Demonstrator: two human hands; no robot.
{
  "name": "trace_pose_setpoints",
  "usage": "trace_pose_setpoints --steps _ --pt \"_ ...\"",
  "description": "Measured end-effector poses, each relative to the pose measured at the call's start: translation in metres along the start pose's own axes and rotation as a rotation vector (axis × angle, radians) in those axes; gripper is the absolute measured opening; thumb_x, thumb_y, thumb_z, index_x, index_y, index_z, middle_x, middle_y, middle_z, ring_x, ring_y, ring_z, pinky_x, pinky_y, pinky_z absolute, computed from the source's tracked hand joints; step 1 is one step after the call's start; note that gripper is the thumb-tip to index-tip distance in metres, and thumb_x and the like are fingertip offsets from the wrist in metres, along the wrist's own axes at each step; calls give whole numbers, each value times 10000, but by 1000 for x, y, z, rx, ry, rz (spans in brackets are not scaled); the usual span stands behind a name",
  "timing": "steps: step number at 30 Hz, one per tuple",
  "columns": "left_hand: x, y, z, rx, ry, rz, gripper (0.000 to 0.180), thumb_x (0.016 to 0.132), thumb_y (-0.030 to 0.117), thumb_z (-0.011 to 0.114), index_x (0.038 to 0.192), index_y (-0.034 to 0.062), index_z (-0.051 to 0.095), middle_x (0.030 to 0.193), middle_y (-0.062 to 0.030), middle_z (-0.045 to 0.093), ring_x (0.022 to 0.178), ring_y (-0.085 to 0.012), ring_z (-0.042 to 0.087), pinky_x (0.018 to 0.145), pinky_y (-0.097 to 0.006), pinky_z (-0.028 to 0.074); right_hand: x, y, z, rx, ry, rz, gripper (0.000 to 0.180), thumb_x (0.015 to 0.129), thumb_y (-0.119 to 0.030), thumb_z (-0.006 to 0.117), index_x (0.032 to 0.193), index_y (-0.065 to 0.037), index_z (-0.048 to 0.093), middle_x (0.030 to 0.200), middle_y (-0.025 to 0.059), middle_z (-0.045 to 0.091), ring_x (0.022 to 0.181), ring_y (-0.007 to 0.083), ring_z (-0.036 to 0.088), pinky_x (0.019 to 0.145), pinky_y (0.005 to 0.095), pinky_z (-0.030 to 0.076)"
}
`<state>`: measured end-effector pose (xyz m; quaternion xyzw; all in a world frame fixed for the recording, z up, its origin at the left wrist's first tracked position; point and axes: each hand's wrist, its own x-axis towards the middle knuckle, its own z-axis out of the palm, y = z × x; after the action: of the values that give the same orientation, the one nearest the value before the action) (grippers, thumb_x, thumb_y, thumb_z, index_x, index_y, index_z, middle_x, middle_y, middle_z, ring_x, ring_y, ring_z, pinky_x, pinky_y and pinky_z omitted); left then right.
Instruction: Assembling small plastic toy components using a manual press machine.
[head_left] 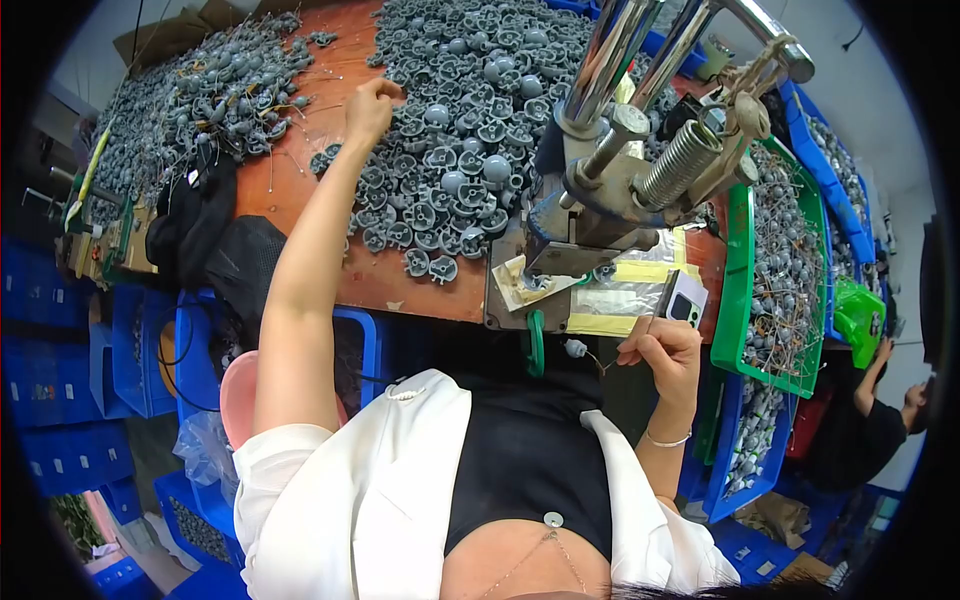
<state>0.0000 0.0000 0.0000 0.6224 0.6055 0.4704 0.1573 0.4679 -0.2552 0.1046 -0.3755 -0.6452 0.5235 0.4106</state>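
My left hand [372, 108] reaches far forward to the left edge of a big heap of grey plastic cup-shaped shells [450, 140]. Its fingers are bent and drawn together; what they hold, if anything, does not show. Close to the bench's front edge, my right hand [665, 352] pinches the thin wire of a small grey wired part [576, 348], whose rounded body hangs just left of the fingers. Between the hands stands a metal bench press [600, 215] with a coil spring and chrome posts. A grey piece [604, 272] sits under its head.
A heap of grey wired parts [215, 95] covers the bench's far left. At the right stands a green tray [735, 290] of similar parts, beside blue bins [825, 150]. A phone-like device [686, 300] lies near my right hand. Another person [860, 430] is at far right.
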Motion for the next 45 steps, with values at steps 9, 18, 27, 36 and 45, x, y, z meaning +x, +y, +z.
trace_pose_setpoints --steps 9,18,27,36,45 --pt "28 -6 31 450 -96 -253 305 731 232 704 996 83 671 956 -147 676 921 -307 639 790 -385 499 5 -4 5 -51 -8 -27 162 823 -4 572 690 42 653 611 79 625 514 104 569 475 192 427" --pt "33 -27 22 59 -77 -250 315 659 92 780 950 24 680 810 -91 684 722 -154 644 646 -285 503 5 -1 5 -66 11 7 152 813 5 570 693 27 659 602 61 623 507 94 560 473 197 417" --pt "18 -11 0 -272 -51 -163 151 778 57 661 917 7 690 767 -75 689 659 -113 641 591 -253 496 8 1 9 -53 -195 -144 150 797 -50 604 722 68 656 626 121 622 537 165 582 510 246 440" --pt "28 -14 42 482 -125 -33 183 701 150 649 860 79 707 851 -180 666 824 -349 648 728 -421 511 -3 -10 9 2 -160 -50 107 821 14 580 780 57 669 649 87 637 549 132 601 519 228 454" --pt "-75 148 -4 -335 -72 36 139 789 71 634 892 -21 655 791 -57 640 696 -117 590 637 -256 473 -7 -19 14 173 299 -385 42 731 76 573 722 54 607 621 54 513 479 97 408 457 227 304"
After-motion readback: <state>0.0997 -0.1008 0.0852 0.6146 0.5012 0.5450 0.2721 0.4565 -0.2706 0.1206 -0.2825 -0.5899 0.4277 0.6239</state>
